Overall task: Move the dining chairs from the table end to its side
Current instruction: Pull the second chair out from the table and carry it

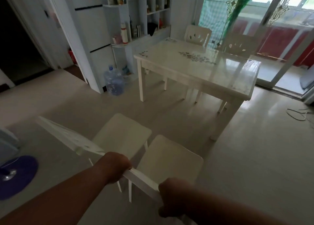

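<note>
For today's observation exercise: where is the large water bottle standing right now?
The water bottle stands on the floor left of the dining table, against the foot of the white shelving unit.

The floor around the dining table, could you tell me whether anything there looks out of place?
Yes: a thin loose cable lies looped on the tiles right of the table, where feet could catch it. A large water jug stands on the floor by the shelving. No spill or damage shows.

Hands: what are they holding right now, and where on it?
Both hands grip chair backrests by the top rail: the left hand at the rail ends where both chairs meet, the right hand on the right chair alone.
</note>
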